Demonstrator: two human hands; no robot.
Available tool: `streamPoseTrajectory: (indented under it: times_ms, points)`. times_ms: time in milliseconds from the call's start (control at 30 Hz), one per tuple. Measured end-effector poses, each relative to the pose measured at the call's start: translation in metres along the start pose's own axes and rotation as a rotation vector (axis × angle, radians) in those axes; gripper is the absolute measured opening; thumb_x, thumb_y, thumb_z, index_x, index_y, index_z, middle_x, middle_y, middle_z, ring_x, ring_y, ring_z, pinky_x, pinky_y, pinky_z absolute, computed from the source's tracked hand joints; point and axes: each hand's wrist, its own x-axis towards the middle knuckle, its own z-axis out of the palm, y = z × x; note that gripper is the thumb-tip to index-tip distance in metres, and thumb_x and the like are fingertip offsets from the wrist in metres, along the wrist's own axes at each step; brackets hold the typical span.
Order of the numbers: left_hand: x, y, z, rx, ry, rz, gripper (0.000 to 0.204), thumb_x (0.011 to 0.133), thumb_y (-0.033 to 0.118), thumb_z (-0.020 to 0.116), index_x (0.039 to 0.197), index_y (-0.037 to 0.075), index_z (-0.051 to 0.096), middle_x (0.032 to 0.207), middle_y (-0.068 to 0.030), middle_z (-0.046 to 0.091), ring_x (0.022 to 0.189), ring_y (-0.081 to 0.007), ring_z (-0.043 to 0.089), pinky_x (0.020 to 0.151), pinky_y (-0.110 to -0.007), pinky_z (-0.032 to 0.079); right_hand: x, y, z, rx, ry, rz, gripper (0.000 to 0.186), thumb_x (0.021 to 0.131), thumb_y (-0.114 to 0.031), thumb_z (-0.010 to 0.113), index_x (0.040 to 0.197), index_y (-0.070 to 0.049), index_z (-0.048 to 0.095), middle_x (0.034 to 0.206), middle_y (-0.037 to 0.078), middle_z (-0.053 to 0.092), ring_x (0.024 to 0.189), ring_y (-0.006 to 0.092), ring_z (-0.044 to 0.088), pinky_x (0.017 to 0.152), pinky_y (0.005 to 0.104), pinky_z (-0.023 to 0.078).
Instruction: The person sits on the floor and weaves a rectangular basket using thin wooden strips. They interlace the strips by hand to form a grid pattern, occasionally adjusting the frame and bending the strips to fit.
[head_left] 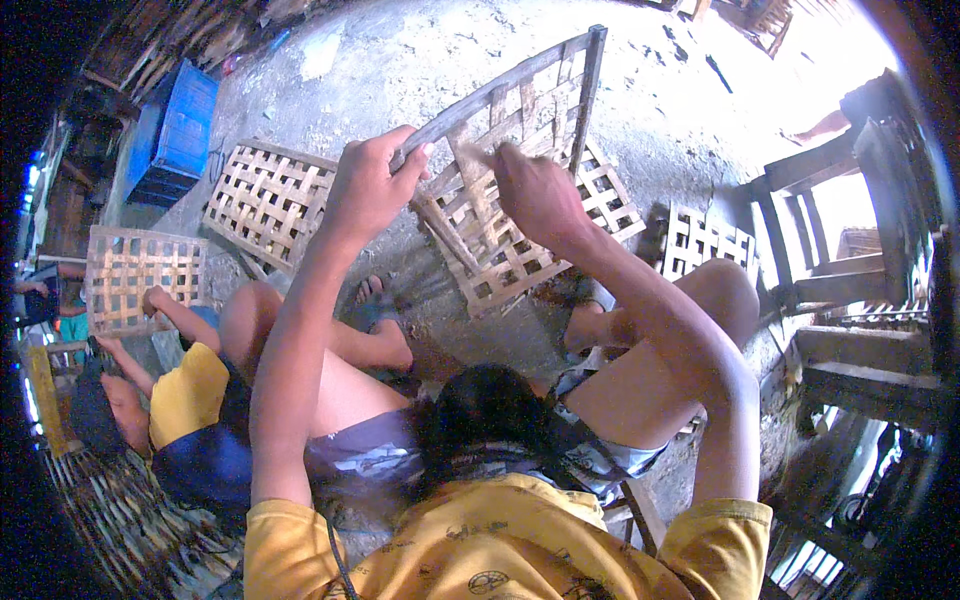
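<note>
My left hand [375, 190] grips the top bar of a wooden-framed woven bamboo panel [528, 105], tilted up in front of me. Its thumb lies along the bar. To its right, my right hand [540, 200] is closed, its fingers bent close to the weave. Motion blurs the fingertips, and I cannot make out what they hold. The panel's lattice has square gaps between pale strips. Beneath and behind it, more woven latticework [612, 195] shows near the floor, partly hidden by my right hand and forearm.
Another woven panel [270, 200] lies to the left, and a smaller one [705, 243] to the right. A blue crate [175, 130] stands at the far left. Beside me, a person in a yellow shirt [190, 395] handles a lattice panel [145, 280]. Wooden furniture [845, 280] stands at right.
</note>
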Motion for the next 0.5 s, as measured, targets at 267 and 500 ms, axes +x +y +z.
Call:
streamPoseTrajectory:
  times_ms: [267,500]
  points:
    - [0.009,0.000,0.007,0.012,0.042,0.013,0.025,0.102,0.024,0.063,0.103,0.000,0.072,0.079,-0.0110,0.076,0.077,-0.0260,0.075,0.076,-0.039,0.055,-0.017,0.067,0.037,-0.006,-0.117,-0.203,0.015,0.100,-0.018,0.058,0.104,-0.004,0.054,0.062,0.021,0.060,0.058,0.0437,0.064,0.054,0.0558,0.047]
    - [0.003,0.002,0.001,0.000,0.008,-0.035,0.023,0.101,0.019,0.062,0.105,-0.001,0.071,0.080,-0.0116,0.076,0.077,-0.0236,0.075,0.076,-0.038,0.055,0.008,-0.007,-0.012,0.057,-0.064,0.054,0.015,0.101,-0.016,0.052,0.108,-0.003,0.055,0.066,0.023,0.063,0.060,0.0448,0.065,0.057,0.0570,0.052]
